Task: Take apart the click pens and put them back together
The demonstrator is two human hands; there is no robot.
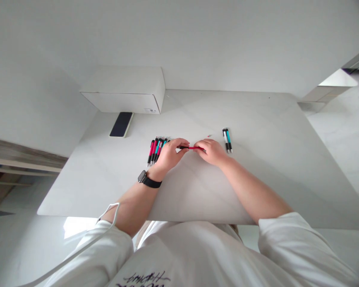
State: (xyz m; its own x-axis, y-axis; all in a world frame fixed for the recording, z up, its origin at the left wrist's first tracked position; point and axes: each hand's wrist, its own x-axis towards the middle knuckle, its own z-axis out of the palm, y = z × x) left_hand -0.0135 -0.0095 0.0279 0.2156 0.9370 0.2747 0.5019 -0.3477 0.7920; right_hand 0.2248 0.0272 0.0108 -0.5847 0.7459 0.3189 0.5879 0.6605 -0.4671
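Note:
Between my two hands lies a red and black pen [192, 148], held level above the table. My left hand [172, 152] pinches its black end, and my right hand [210, 150] closes around the red end. Fingers cover part of both ends. Just left of my left hand is a row of several pens [154, 150] with red, teal and black barrels; the hand hides some of them. To the right of my right hand, two pens [227, 139], one white and black and one teal and black, lie side by side. A tiny reddish piece [209, 136] rests beyond my right hand.
A white box [122, 102] stands at the back left against the wall. In front of it lies a phone [121, 124] with a dark screen. The white table [266, 167] has its front edge by my body. A white cable [77, 255] runs along my left sleeve.

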